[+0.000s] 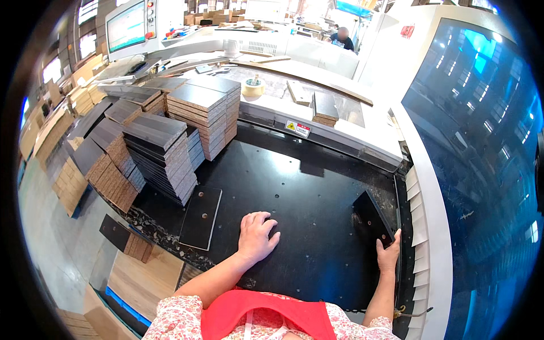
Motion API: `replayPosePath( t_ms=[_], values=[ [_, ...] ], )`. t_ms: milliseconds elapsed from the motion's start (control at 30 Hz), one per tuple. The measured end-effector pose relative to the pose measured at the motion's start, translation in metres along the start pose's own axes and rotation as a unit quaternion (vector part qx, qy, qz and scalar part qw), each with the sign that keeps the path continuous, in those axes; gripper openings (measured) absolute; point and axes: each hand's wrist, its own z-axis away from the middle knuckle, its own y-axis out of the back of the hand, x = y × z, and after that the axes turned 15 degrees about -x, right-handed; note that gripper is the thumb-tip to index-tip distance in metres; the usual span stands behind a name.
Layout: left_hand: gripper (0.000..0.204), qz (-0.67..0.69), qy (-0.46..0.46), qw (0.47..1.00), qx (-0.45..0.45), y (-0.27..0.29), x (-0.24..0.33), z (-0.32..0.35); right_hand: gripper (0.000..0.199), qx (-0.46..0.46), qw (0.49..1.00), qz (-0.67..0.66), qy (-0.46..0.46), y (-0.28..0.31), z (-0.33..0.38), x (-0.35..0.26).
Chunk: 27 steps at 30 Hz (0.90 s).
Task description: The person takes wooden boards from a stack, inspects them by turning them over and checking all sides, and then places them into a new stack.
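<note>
My right hand (389, 253) grips the near end of a dark rectangular board (372, 216) with drilled holes, at the right side of the black machine table (294, 195). That board is tilted up on edge. My left hand (258, 235) rests on the table's middle, fingers spread a little, holding nothing. To its left a second dark board (202, 218) with two visible holes lies flat near the table's left edge. Behind that board rises a tall stack of dark boards (161, 156).
More stacks of chipboard pieces (207, 107) crowd the left back. A white ledge with a warning label (298, 129) bounds the far side; a tape roll (253, 86) and a small board stack (324, 109) sit on it. A pleated white guard (416, 226) and blue machine window (476, 141) stand right.
</note>
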Motion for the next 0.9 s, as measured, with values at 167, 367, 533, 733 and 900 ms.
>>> replayPosePath(
  t_ms=[167,367,533,733,900],
  values=[
    [0.027,0.001,-0.003,1.0,-0.001,0.0,0.0,0.0,0.086,-0.012,0.999,-0.016,-0.034,0.007,-0.004,-0.005],
    [0.027,0.004,-0.001,1.0,0.0,0.001,0.001,0.0,0.058,-0.042,0.97,0.238,0.037,0.022,-0.023,-0.028],
    [0.027,0.0,0.002,1.0,0.0,0.001,0.001,0.001,0.051,-0.157,0.901,0.405,-0.006,0.03,-0.062,-0.06],
    [0.026,0.003,-0.014,1.0,0.001,-0.01,0.0,-0.006,0.035,-0.179,0.911,0.372,0.008,0.004,-0.114,-0.046],
    [0.029,-0.008,0.003,1.0,0.0,-0.006,-0.007,0.0,0.028,-0.148,0.928,0.342,-0.027,0.003,-0.14,-0.09]
  ],
)
